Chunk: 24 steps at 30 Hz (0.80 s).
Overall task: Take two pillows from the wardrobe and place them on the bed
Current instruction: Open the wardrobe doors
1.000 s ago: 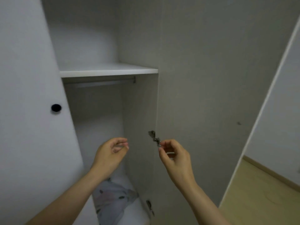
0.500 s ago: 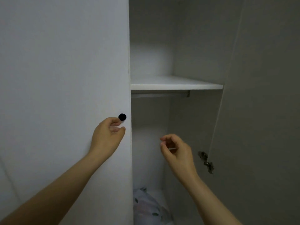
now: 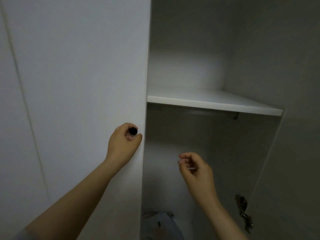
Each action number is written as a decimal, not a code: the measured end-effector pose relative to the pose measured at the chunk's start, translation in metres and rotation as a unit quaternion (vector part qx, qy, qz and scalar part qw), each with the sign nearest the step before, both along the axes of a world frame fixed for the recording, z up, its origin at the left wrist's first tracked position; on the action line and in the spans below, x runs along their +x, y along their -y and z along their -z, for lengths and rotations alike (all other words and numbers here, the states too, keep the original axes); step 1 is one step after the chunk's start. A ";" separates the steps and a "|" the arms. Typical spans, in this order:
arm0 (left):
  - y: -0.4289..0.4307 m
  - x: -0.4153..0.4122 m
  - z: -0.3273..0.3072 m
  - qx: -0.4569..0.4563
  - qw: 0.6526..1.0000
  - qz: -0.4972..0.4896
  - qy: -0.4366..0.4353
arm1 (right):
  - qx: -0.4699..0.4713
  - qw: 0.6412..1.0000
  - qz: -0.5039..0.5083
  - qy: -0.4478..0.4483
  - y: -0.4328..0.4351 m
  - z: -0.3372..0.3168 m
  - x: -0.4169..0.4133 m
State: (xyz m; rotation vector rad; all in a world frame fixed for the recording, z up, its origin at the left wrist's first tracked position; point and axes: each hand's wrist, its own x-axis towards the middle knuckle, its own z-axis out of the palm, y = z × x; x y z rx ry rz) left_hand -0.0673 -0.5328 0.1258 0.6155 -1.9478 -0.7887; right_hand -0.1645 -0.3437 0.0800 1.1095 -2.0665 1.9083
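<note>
Early stage, judged from the view: wardrobe part-opened, no pillow lifted yet, bed not in view. Both pillows are left to be taken out and carried over.

The left hand [image 3: 123, 146] is curled round a small black knob [image 3: 133, 130] on the white wardrobe door [image 3: 78, 84]; the knob is pinched between thumb and fingers, w/ the grip closed on it, close to the door's free edge. The door is seen closed or nearly so; which one cannot be told.

The right hand [image 3: 194, 168] is held free in the air, to the right of and a little below the left grip, inside the open wardrobe bay. Its fingers [image 3: 184, 157] are loosely curled, half closed; nothing is held or touched.

Above and to the right of the hands, a white shelf [image 3: 214, 103] is seen, bare on the visible part, w/ a hanging rail [image 3: 207, 112] just under it. Low right of the right hand, a metal hinge [image 3: 243, 213] is fixed at the edge of the opened right-hand door [image 3: 294, 153].

Well below both hands, at the wardrobe bottom, a pale printed pillow [image 3: 161, 224] is partly seen in shadow. A second pillow cannot be made out.
</note>
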 end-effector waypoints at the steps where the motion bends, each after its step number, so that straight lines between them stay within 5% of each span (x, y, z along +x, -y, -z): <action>1: -0.003 0.001 0.000 0.002 1.000 -0.009 -0.006 | -0.002 1.000 -0.006 0.004 -0.001 0.002 -0.002; 24: -0.056 0.143 0.006 0.018 0.988 -0.119 -0.098 | 0.002 0.985 -0.169 0.024 0.039 0.010 0.074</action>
